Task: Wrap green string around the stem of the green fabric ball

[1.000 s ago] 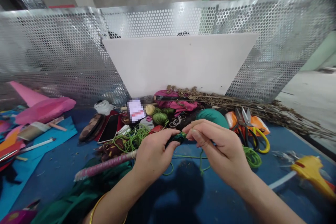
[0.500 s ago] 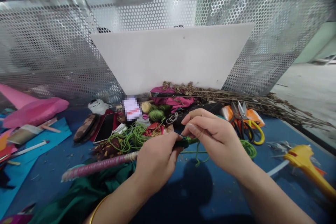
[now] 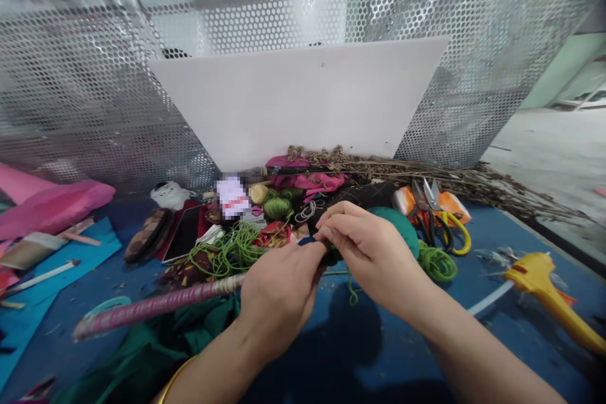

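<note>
My left hand [image 3: 279, 300] is closed round a stick wrapped in pink patterned tape [image 3: 161, 308], which sticks out to the left over dark green cloth [image 3: 142, 347]. My right hand [image 3: 372, 249] has its thumb and fingers pinched together against the left fingertips, at the stick's other end. Something dark lies between the hands, mostly covered by fingers. Below them a loose end of green yarn [image 3: 353, 290] dangles. A teal rounded piece [image 3: 398, 227] shows behind the right hand. Tangled green yarn [image 3: 230, 249] lies just beyond the left hand.
Scissors [image 3: 445, 227] lie on an orange packet at the right. Nearer is a yellow glue gun [image 3: 540, 271]. A coil of green yarn [image 3: 438, 263] sits behind my right wrist. Dried stems [image 3: 426, 170] run along the back, before a white board [image 3: 303, 101]. At left stands a phone [image 3: 182, 233].
The right fingers have come in against the left hand. The stick's left end has swung left and slightly down. A teal rounded piece now shows behind the right hand.
</note>
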The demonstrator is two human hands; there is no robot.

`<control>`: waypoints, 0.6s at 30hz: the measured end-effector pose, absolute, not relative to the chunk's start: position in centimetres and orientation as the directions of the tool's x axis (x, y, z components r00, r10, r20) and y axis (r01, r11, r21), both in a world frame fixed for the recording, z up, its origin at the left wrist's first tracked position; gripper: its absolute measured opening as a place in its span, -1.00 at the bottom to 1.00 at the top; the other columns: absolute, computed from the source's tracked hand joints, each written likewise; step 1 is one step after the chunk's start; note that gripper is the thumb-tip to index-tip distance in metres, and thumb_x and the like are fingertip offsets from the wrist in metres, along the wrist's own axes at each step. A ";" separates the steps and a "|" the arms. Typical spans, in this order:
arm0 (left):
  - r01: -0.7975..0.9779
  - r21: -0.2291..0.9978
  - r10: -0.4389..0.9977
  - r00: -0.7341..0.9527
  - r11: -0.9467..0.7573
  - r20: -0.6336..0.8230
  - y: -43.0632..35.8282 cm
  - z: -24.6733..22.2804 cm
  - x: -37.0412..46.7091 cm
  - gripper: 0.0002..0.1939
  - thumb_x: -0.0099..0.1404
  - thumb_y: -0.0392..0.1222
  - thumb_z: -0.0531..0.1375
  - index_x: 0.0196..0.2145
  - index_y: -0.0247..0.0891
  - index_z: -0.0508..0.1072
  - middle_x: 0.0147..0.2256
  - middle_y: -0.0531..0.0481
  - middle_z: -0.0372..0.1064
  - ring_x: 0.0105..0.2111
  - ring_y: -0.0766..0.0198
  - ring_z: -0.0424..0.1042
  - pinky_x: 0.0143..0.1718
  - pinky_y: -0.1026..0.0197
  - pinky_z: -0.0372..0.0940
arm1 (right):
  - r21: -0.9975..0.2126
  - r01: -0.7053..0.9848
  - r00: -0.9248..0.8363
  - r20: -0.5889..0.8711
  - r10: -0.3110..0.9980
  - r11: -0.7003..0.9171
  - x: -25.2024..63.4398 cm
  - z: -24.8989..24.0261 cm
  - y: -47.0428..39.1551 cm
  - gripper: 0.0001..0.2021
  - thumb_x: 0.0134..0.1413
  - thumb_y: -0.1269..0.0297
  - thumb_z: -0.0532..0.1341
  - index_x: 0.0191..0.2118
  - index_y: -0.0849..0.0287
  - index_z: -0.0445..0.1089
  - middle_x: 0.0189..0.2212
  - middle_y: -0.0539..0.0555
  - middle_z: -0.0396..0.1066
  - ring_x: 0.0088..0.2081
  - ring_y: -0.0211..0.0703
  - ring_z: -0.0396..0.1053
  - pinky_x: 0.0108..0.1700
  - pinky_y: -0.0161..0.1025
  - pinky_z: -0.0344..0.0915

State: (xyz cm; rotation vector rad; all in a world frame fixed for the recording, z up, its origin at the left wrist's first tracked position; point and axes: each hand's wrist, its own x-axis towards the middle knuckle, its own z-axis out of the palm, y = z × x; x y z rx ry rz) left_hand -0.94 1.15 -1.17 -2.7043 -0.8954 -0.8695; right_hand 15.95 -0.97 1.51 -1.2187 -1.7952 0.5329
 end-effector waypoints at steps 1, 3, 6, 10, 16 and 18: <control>0.576 0.007 0.469 0.659 -0.818 0.589 1.2 -1.2 -0.9 -0.83 0.34 -0.37 0.05 -0.24 -0.26 0.43 -0.46 0.02 0.44 -0.50 0.21 0.39 -0.48 0.19 0.20 | -0.739 0.525 -0.133 0.418 0.899 0.422 15.9 1.5 -1.0 -0.74 0.19 0.57 0.07 -0.48 0.17 0.26 -0.32 0.04 0.37 -0.32 -0.22 0.38 -0.27 -0.28 0.28; 0.547 -0.029 0.423 0.679 -0.837 0.600 1.3 -1.3 -0.8 -0.82 0.34 -0.39 0.05 -0.23 -0.26 0.43 -0.42 0.01 0.48 -0.46 0.20 0.42 -0.44 0.18 0.24 | -0.732 0.541 -0.127 0.416 0.900 0.415 15.9 1.3 -0.9 -0.74 0.20 0.56 0.06 -0.48 0.17 0.26 -0.32 0.05 0.37 -0.32 -0.22 0.37 -0.27 -0.27 0.29; 0.529 -0.051 0.400 0.698 -0.847 0.594 1.5 -1.4 -0.7 -0.82 0.35 -0.38 0.05 -0.23 -0.26 0.45 -0.37 0.01 0.52 -0.41 0.17 0.46 -0.41 0.15 0.29 | -0.724 0.553 -0.124 0.419 0.899 0.413 15.9 1.1 -0.8 -0.74 0.22 0.54 0.05 -0.48 0.17 0.27 -0.32 0.06 0.37 -0.32 -0.22 0.38 -0.27 -0.27 0.30; 0.533 -0.028 0.413 0.687 -0.846 0.598 1.5 -1.1 -1.0 -0.80 0.34 -0.39 0.05 -0.22 -0.30 0.47 -0.32 -0.03 0.55 -0.38 0.16 0.49 -0.37 0.14 0.35 | -0.769 0.481 -0.115 0.421 0.899 0.422 15.8 1.5 -0.9 -0.75 0.23 0.50 0.07 -0.46 0.17 0.34 -0.30 0.07 0.39 -0.29 -0.21 0.40 -0.24 -0.26 0.34; 0.576 0.188 0.555 0.568 -0.795 0.607 2.3 -0.4 -2.6 -0.77 0.33 -0.34 0.12 -0.09 -0.28 0.48 -0.20 -0.08 0.57 -0.24 0.16 0.54 -0.17 0.15 0.38 | -0.871 0.306 -0.052 0.387 0.921 0.383 18.6 3.7 -2.3 -0.69 0.25 0.32 0.15 -0.54 0.15 0.39 -0.44 0.06 0.43 -0.26 -0.15 0.44 -0.24 -0.26 0.36; 0.584 0.344 0.659 0.497 -0.735 0.565 2.6 0.0 -3.0 -0.77 0.29 -0.31 0.17 -0.11 -0.23 0.51 -0.18 -0.04 0.58 -0.19 0.16 0.54 -0.10 0.15 0.36 | -0.929 0.204 -0.006 0.313 0.950 0.308 20.3 4.1 -2.5 -0.69 0.26 0.21 0.15 -0.52 0.14 0.38 -0.62 -0.01 0.35 -0.56 -0.25 0.33 -0.49 -0.30 0.28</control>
